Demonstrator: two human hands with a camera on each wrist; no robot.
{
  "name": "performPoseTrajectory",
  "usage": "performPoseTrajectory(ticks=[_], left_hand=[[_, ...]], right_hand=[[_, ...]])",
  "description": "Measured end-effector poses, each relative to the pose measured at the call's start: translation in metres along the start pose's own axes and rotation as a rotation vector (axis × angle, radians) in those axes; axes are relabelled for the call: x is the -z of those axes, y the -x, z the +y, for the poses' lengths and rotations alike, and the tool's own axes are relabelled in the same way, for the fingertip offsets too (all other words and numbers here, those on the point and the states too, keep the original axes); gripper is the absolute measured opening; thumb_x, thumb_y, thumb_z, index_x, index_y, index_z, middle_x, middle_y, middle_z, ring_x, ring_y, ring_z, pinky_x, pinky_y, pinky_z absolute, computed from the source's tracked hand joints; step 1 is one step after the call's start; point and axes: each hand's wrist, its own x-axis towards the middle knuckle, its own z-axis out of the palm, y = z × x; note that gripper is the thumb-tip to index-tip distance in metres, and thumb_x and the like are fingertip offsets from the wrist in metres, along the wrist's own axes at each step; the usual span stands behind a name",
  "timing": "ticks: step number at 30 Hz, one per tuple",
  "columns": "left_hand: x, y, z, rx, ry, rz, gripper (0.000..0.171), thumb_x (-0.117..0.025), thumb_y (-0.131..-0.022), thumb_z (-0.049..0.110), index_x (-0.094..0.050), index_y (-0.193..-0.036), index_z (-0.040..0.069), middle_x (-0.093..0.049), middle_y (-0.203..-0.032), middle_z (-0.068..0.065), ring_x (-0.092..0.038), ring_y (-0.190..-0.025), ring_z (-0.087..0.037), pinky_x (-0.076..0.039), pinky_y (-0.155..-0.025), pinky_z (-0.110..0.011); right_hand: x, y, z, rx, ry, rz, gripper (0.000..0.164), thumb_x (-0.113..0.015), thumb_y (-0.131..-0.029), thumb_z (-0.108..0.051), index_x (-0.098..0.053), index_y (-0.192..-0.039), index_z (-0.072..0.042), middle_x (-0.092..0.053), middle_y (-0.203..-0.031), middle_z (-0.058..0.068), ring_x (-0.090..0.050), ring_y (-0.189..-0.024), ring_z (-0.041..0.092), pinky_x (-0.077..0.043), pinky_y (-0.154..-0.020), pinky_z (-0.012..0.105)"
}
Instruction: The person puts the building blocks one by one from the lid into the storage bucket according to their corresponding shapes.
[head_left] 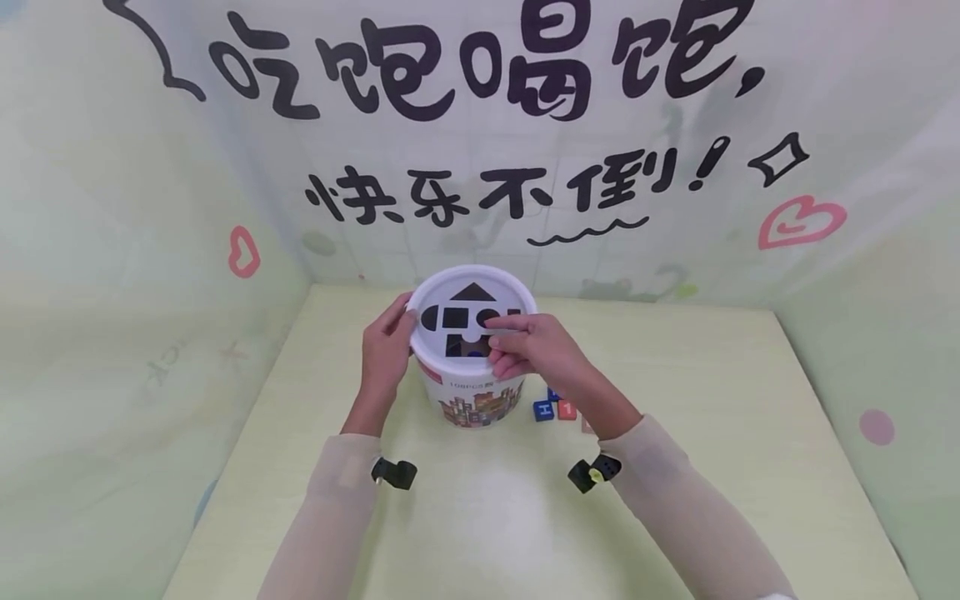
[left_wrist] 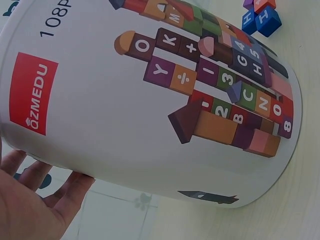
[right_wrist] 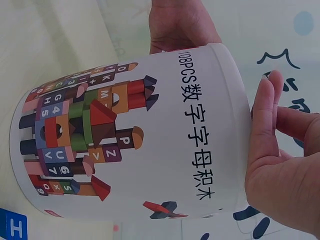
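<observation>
A white bucket printed with toy-block pictures stands upright, its white lid pierced by black-looking cutouts of several shapes. My left hand holds the bucket's left side near the rim. In the left wrist view, that hand's fingers lie against the bucket wall. Over the lid's right front part is my right hand, its fingertips beside the round and lower cutouts. No block shows between its fingers. A bit of blue shows inside the lower cutout. In the right wrist view, the right hand lies right at the lid's edge.
Small letter blocks lie on the table right of the bucket: a blue block marked H, a red block and others partly under the right forearm. A printed backdrop rises behind the table, with matching panels at both sides.
</observation>
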Motion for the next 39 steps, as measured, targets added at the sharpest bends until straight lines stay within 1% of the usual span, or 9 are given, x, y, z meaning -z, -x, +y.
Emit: performPoseTrajectory(ticks=[3,6,12,17,21,24,26,32,39], left_hand=[[-0.001,-0.002,0.001,-0.013,0.001,0.001,0.037,-0.054,-0.098,0.036,-0.060,-0.134,0.030,-0.063,-0.130,-0.001,-0.066,-0.103,-0.020,-0.060,-0.079,-0.025],[-0.001,-0.002,0.001,0.000,-0.001,0.005,0.037,-0.054,-0.098,0.035,-0.060,-0.134,0.031,-0.063,-0.130,-0.001,-0.066,-0.104,-0.020,-0.059,-0.080,-0.025],[0.000,-0.001,-0.003,0.006,0.001,0.007,0.037,-0.054,-0.098,0.035,-0.060,-0.134,0.031,-0.063,-0.130,-0.001,-0.066,-0.106,-0.022,-0.059,-0.080,-0.025],[0.001,0.000,-0.003,0.010,-0.004,0.008,0.037,-0.054,-0.098,0.036,-0.060,-0.134,0.032,-0.063,-0.130,-0.001,-0.066,-0.105,-0.022,-0.060,-0.079,-0.025],[0.001,0.000,-0.002,0.004,-0.002,0.005,0.038,-0.054,-0.098,0.036,-0.059,-0.135,0.031,-0.063,-0.131,-0.002,-0.066,-0.105,-0.022,-0.059,-0.080,-0.025],[0.001,-0.001,-0.002,0.001,0.001,0.003,0.039,-0.054,-0.097,0.035,-0.058,-0.135,0.029,-0.062,-0.131,-0.003,-0.066,-0.106,-0.024,-0.059,-0.080,-0.026],[0.001,0.000,-0.001,0.002,-0.001,0.003,0.039,-0.054,-0.098,0.035,-0.058,-0.136,0.029,-0.062,-0.131,-0.003,-0.066,-0.105,-0.024,-0.059,-0.080,-0.026],[0.002,0.000,-0.001,0.001,0.003,0.000,0.039,-0.054,-0.098,0.036,-0.058,-0.136,0.029,-0.063,-0.131,-0.003,-0.066,-0.104,-0.022,-0.059,-0.080,-0.026],[0.001,-0.002,-0.002,0.017,0.006,0.000,0.038,-0.053,-0.098,0.036,-0.058,-0.136,0.030,-0.061,-0.133,-0.001,-0.064,-0.109,-0.020,-0.059,-0.084,-0.027]], right_hand=[[0.006,0.000,0.000,0.014,0.006,0.015,0.038,-0.062,-0.095,-0.015,-0.059,-0.131,-0.005,-0.069,-0.091,0.017,-0.069,-0.070,0.021,-0.062,-0.074,0.037],[0.010,0.002,0.002,0.018,0.010,0.016,0.039,-0.061,-0.095,-0.016,-0.058,-0.133,-0.005,-0.069,-0.092,0.016,-0.069,-0.070,0.021,-0.062,-0.074,0.036],[0.019,0.005,0.007,0.033,-0.002,0.026,0.036,-0.061,-0.096,-0.016,-0.060,-0.130,-0.005,-0.068,-0.092,0.017,-0.069,-0.071,0.021,-0.062,-0.075,0.036],[0.027,0.007,0.011,0.024,-0.001,0.050,0.033,-0.061,-0.096,-0.015,-0.062,-0.127,-0.006,-0.069,-0.089,0.016,-0.069,-0.069,0.020,-0.062,-0.075,0.037],[0.036,0.009,0.013,0.020,0.012,0.070,0.036,-0.060,-0.096,-0.015,-0.060,-0.130,-0.004,-0.068,-0.093,0.021,-0.069,-0.067,0.018,-0.062,-0.074,0.036],[0.041,0.011,0.014,0.026,-0.001,0.081,0.036,-0.059,-0.096,-0.014,-0.059,-0.130,-0.002,-0.067,-0.096,0.024,-0.068,-0.066,0.017,-0.062,-0.072,0.033],[0.045,0.012,0.015,0.030,-0.010,0.079,0.036,-0.059,-0.096,-0.013,-0.059,-0.130,-0.001,-0.067,-0.094,0.022,-0.068,-0.065,0.016,-0.062,-0.071,0.032],[0.054,0.013,0.021,0.043,-0.056,0.086,0.035,-0.058,-0.096,-0.011,-0.058,-0.129,0.001,-0.067,-0.082,0.009,-0.067,-0.063,0.014,-0.062,-0.071,0.031],[0.065,0.015,0.031,0.015,-0.089,0.101,0.036,-0.056,-0.097,-0.010,-0.055,-0.132,0.000,-0.066,-0.080,0.006,-0.065,-0.061,0.013,-0.062,-0.072,0.029]])
